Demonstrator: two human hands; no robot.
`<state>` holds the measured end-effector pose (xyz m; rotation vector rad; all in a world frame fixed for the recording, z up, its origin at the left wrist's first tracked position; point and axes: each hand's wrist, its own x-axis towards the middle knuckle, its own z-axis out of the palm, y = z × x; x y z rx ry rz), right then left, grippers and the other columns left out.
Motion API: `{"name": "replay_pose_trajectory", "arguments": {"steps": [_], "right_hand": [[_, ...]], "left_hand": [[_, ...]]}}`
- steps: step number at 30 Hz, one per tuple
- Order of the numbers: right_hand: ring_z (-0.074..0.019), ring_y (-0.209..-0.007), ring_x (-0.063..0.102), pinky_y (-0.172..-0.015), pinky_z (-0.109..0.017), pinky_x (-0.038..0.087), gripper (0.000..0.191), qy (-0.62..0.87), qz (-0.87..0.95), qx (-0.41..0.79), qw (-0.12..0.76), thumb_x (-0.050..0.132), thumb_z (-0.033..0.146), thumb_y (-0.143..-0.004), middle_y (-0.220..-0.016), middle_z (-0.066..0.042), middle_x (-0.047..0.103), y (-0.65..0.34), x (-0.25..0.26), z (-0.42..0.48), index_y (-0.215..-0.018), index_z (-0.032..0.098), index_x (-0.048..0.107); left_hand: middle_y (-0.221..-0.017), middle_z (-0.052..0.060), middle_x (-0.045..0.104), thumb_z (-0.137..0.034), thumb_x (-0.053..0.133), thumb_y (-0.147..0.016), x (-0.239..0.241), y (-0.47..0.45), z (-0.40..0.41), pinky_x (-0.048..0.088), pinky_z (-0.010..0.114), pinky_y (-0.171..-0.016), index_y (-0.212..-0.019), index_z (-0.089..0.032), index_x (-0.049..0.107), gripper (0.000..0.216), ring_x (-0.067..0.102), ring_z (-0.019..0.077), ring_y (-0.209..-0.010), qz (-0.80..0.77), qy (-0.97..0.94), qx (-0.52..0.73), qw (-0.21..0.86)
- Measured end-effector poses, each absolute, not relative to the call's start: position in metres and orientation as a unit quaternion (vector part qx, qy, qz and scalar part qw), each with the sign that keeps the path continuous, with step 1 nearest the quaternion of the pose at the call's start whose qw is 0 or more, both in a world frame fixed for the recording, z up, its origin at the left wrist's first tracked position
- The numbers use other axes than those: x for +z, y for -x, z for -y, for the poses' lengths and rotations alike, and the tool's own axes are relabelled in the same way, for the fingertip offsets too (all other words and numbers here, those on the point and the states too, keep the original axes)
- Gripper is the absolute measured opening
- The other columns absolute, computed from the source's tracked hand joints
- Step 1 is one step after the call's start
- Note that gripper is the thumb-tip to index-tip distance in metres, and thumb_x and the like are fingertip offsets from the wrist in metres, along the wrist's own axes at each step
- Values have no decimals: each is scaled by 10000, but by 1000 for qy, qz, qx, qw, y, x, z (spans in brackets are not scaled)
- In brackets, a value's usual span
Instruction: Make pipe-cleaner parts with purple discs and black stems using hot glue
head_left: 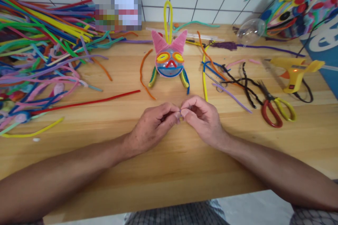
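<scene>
My left hand [153, 128] and my right hand [202, 117] meet fingertip to fingertip just above the wooden table [169, 161]. Both are pinched on a tiny purple piece of pipe cleaner [180, 112], mostly hidden by the fingers. Just beyond them stands a pipe-cleaner animal figure [169, 59] with pink ears, a yellow loop on top, yellow-orange eyes, a red nose and a blue mouth.
A big heap of coloured pipe cleaners [39, 49] covers the left side. A long red pipe cleaner [87, 102] lies left of my hands. Loose cut pieces [227, 77], red-and-yellow scissors [274, 107] and a yellow glue gun [295, 70] lie right. A clear plastic ball [250, 31] and a colourful craft [293, 10] sit back right.
</scene>
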<state>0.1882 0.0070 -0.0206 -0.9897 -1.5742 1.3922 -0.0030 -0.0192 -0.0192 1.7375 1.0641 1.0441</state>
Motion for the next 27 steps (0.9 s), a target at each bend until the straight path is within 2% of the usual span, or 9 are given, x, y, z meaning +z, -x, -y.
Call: {"name": "replay_pose_trajectory", "arguments": {"steps": [7, 13, 27], "right_hand": [[-108, -638, 554, -582, -236, 437, 111, 394, 631, 537, 398, 651, 246, -945, -719, 34, 623, -189, -19, -7, -842, 215, 625], [-109, -584, 510, -527, -232, 405, 123, 414, 641, 516, 389, 637, 254, -932, -670, 38, 584, -188, -20, -8, -815, 215, 635], [-121, -595, 530, -542, -241, 423, 116, 427, 646, 503, 385, 642, 259, -920, -678, 24, 604, -189, -17, -8, -813, 214, 650]], "left_hand": [[-751, -32, 677, -149, 623, -1003, -21, 1, 20, 480, 165, -669, -904, -158, 696, 123, 601, 77, -668, -426, -687, 423, 409], [-767, -2, 683, -177, 590, -1020, -24, 1, 19, 489, 184, -680, -873, -147, 687, 178, 612, 97, -694, -426, -690, 418, 410], [-766, 4, 664, -216, 580, -1024, -25, -1, 19, 471, 212, -678, -876, -149, 679, 190, 596, 111, -696, -436, -679, 403, 432]]}}
